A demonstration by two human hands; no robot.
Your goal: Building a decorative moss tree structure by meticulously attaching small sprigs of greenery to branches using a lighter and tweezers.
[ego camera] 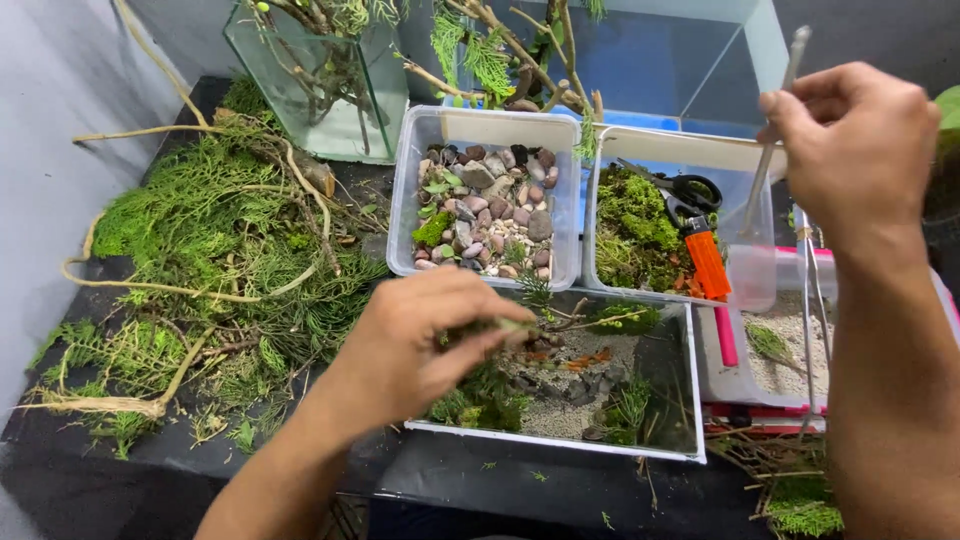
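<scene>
left hand (415, 345): pinching sprig (508, 325) (over tank (690, 400)) | right hand (855, 150): gripping tweezers (772, 130)

Bright even overhead light, soft shadows, pale glare on glass tank (700, 60) beyond right hand (855, 150), left hand (420, 345) slightly motion-blurred

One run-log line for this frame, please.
left hand: pinching plant sprig over glass tank | right hand: raised, holding tweezers | pebble tub behind
</scene>
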